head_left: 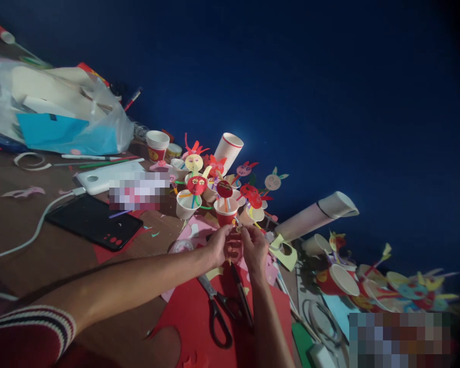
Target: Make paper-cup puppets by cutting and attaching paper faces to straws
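My left hand (218, 245) and my right hand (256, 247) meet over the cut papers, fingers bent inward and closed. A small pale bit shows between the fingertips, too small to name. Just beyond them stands a red paper cup (226, 217) with a dark red paper face (225, 189) on a stick above it. A white paper cup (188, 205) with a red paper face (197, 185) is to its left. Below my hands, black-handled scissors (214, 301) and a dark pen (242, 296) lie on a red paper sheet (203, 327).
More cups with paper animal faces crowd behind and at right. On the left are a black phone (94, 221), a white power bank (109, 175) with a cable and a plastic bag (61, 110) of papers. A tall cup stack (229, 152) and a white tube-like stack (314, 217) stand by the blue wall.
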The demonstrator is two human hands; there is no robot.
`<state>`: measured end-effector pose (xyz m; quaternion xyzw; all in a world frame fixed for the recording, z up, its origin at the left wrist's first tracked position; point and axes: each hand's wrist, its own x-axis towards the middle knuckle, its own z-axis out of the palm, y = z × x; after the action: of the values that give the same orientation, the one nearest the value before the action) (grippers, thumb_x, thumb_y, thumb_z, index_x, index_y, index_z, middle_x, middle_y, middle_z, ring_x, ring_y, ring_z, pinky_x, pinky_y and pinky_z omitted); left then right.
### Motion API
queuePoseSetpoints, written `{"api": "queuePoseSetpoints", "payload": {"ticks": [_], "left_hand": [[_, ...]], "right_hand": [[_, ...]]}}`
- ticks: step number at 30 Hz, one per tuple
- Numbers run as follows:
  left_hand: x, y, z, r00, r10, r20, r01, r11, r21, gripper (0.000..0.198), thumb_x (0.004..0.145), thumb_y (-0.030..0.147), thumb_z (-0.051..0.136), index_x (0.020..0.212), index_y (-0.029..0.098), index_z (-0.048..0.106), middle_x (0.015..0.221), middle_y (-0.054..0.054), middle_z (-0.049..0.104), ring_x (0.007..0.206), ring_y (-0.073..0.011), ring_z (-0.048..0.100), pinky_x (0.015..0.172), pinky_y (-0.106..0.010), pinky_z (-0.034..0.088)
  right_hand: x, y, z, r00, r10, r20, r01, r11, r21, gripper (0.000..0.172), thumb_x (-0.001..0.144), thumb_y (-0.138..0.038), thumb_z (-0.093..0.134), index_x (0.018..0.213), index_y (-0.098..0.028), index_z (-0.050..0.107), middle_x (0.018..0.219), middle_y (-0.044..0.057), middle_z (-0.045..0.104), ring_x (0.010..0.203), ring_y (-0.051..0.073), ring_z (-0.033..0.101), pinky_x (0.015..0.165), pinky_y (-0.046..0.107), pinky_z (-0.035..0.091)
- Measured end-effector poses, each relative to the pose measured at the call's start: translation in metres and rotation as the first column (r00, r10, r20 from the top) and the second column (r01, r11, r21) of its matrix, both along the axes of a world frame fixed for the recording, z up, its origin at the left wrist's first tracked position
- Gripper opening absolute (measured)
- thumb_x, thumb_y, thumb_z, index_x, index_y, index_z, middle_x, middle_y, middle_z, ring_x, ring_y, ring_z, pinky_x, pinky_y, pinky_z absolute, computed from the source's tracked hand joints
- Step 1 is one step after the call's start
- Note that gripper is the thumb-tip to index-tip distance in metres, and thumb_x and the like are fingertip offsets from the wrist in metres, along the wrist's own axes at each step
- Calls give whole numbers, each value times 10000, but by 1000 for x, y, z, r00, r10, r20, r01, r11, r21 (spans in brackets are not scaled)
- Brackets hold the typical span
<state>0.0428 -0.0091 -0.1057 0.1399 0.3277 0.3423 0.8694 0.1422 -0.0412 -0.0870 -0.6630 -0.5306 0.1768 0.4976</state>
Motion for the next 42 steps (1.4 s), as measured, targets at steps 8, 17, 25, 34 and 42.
{"api": "queuePoseSetpoints", "payload": {"ticks": [8, 17, 25, 34, 42], "left_hand": [[-13, -11, 16, 960, -95, -262, 160, 958, 239, 152, 717, 269, 500, 706, 136, 572, 612, -16, 557, 466, -115, 509, 407, -217, 367], [-57, 21, 62, 612, 674, -415, 362, 228, 904, 134, 764, 196, 517, 816, 181, 640, 858, -25, 659, 849, -163, 568, 763, -254, 424], [-44, 35, 43, 294, 826, -481, 719, 141, 681, 325, 752, 295, 616, 1070, 237, 582, 1045, -39, 647, 1041, -255, 502, 872, -392, 359], [-32, 40, 35, 270, 820, -505, 774, 127, 621, 307, 789, 325, 575, 1084, 239, 579, 1016, -34, 663, 1005, -257, 507, 899, -417, 299], [-25, 43, 32, 289, 806, -517, 800, 93, 592, 221, 800, 366, 553, 980, 251, 609, 818, -32, 655, 913, -230, 532, 915, -393, 295]], "right_hand": [[5, -2, 3, 997, -40, -59, 44, 997, 60, 193, 761, -340, 582, 740, -158, 642, 682, 22, 637, 664, 179, 571, 656, 295, 431], [9, 1, -1, 975, -43, -220, 76, 986, 145, 239, 758, -389, 584, 769, -152, 605, 694, 21, 626, 658, 158, 565, 642, 285, 443], [8, 2, -4, 970, 0, -241, 36, 989, 146, 226, 746, -372, 595, 754, -148, 623, 646, 5, 602, 600, 138, 532, 596, 266, 424], [11, 1, -4, 976, -2, -218, 32, 991, 133, 230, 748, -363, 592, 768, -138, 635, 671, 22, 619, 629, 150, 541, 612, 270, 427], [10, 0, -4, 979, -9, -203, 36, 991, 129, 220, 744, -354, 586, 741, -141, 637, 653, 13, 613, 617, 144, 537, 611, 266, 424]]}}
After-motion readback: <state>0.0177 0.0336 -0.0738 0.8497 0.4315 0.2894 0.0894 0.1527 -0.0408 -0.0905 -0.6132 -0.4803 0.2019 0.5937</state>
